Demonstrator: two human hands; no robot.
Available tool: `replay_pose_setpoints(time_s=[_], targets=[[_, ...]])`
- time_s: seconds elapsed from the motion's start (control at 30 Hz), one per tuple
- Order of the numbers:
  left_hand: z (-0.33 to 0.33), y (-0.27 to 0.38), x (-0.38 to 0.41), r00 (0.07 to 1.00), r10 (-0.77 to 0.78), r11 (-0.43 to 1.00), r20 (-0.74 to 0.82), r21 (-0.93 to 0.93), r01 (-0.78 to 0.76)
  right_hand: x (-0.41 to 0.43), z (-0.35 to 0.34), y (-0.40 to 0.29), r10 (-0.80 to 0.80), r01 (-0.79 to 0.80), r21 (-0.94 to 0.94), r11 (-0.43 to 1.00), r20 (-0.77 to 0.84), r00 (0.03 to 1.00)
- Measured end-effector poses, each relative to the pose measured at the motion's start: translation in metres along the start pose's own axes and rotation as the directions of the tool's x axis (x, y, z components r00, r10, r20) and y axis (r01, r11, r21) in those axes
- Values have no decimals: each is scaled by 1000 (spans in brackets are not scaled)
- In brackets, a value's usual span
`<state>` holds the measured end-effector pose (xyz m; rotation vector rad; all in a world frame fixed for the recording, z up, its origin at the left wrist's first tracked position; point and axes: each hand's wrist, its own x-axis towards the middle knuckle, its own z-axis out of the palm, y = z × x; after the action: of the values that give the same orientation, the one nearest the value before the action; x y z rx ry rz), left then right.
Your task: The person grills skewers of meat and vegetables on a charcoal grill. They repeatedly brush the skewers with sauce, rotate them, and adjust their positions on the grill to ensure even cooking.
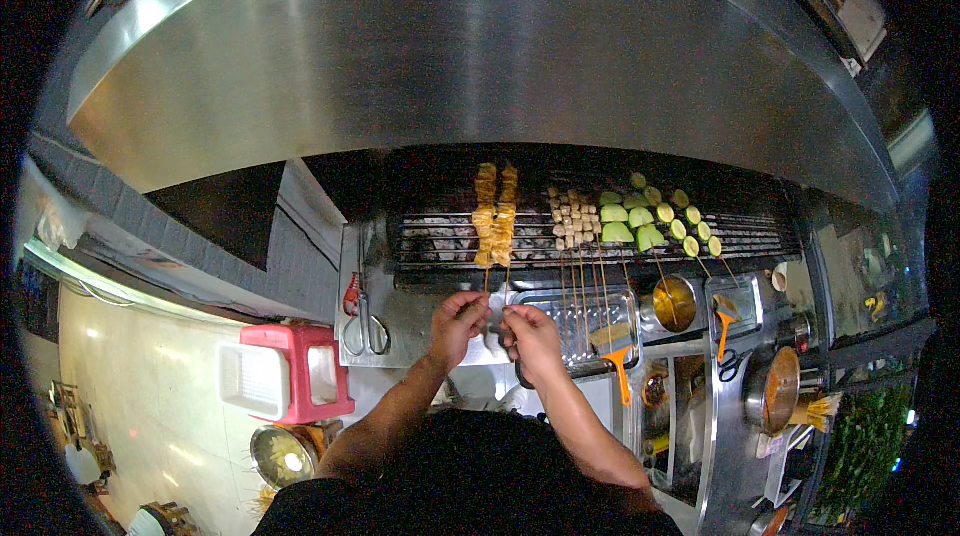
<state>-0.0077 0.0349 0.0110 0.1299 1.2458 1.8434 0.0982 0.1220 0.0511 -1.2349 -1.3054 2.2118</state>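
Note:
On a charcoal grill [525,222], two skewers of folded yellow-brown food lie side by side. My left hand [459,322] pinches the stick of the left folded skewer [485,217], and my right hand [531,333] pinches that of the right folded skewer [508,213]. Both hands are in front of the grill's near edge. Farther right on the bars are skewers of pale cubes [576,221], green vegetable pieces [618,232] and round green slices [691,245]. Their sticks point towards me, some over a metal tray [541,299].
An orange-handled brush [619,371] rests on the tray, beside a pot of yellow-brown liquid [673,303]. A second orange-handled brush [724,329], black scissors [729,365] and a red sauce pot [781,389] stand right. Metal tongs [364,326] lie left, near a red stool [300,367] and white basket [253,380].

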Motion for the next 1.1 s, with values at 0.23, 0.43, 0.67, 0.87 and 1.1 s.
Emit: replay_pose_setpoints(time_s=[0.23, 0.43, 0.67, 0.87, 1.1], targets=[[1, 4, -3, 999, 41, 999, 5, 10, -41, -2, -5, 1, -4, 4, 0, 1000, 22, 1000], [10, 7, 0, 998, 18, 979, 58, 200, -29, -22, -12, -9, 22, -21, 30, 999, -32, 999], [-3, 4, 5, 968, 190, 871, 162, 428, -243, -25, -13, 2, -15, 13, -33, 999, -46, 999], [-48, 18, -37, 998, 67, 946, 2, 317, -65, -16, 1, 0, 77, -77, 0, 997, -6, 997], [-66, 9, -69, 995, -93, 958, -43, 267, 101, -1, 6, -3, 208, -287, 351, 891, 245, 947]])
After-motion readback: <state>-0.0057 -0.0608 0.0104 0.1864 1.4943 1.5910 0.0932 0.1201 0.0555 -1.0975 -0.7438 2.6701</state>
